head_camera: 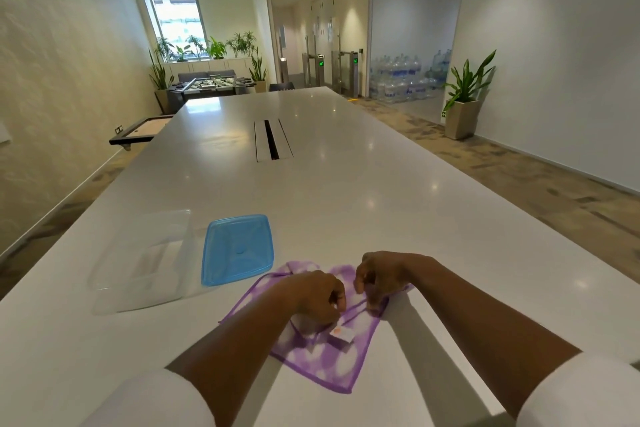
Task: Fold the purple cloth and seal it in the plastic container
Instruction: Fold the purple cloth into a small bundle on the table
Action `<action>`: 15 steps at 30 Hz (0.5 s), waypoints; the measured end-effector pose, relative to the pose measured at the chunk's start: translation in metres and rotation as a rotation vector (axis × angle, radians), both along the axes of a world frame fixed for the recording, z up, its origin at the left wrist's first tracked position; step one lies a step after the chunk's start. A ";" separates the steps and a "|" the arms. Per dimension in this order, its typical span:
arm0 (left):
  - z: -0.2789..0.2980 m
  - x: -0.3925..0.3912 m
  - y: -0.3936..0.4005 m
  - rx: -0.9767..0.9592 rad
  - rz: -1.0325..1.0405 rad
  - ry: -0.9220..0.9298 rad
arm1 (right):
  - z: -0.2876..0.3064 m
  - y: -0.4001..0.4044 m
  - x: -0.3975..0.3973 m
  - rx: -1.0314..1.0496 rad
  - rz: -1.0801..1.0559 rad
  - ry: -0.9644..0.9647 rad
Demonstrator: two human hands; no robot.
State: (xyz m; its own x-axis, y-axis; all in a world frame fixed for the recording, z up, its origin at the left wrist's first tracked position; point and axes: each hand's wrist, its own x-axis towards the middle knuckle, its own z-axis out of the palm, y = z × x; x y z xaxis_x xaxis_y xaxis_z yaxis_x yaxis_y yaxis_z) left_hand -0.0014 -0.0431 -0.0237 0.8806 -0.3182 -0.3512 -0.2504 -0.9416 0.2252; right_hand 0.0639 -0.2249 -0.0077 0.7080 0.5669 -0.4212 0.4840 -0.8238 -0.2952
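Observation:
A purple and white cloth [322, 359] lies on the white table [346, 191] in front of me, with a small tag near its middle. My left hand [317, 296] pinches a fold of the cloth near its centre. My right hand [379, 276] pinches the cloth's far right part, fingers curled down on its edge. A clear plastic container [138, 263] stands open to the left. Its blue lid [237, 248] lies flat between the container and the cloth, touching the cloth's far left corner.
The long table runs away from me, with a cable slot [272, 140] in its middle. A potted plant [464, 100] stands by the right wall. Stacked water bottles [405, 80] sit behind glass at the back.

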 end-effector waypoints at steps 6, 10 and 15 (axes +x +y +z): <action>0.006 0.001 0.004 -0.062 0.053 -0.024 | 0.007 0.001 0.006 0.206 -0.087 -0.065; 0.005 -0.005 0.001 -0.010 0.091 0.000 | 0.009 0.006 0.007 0.208 -0.049 -0.037; 0.000 -0.008 -0.004 0.059 0.070 0.006 | 0.006 0.008 0.000 0.069 0.003 0.059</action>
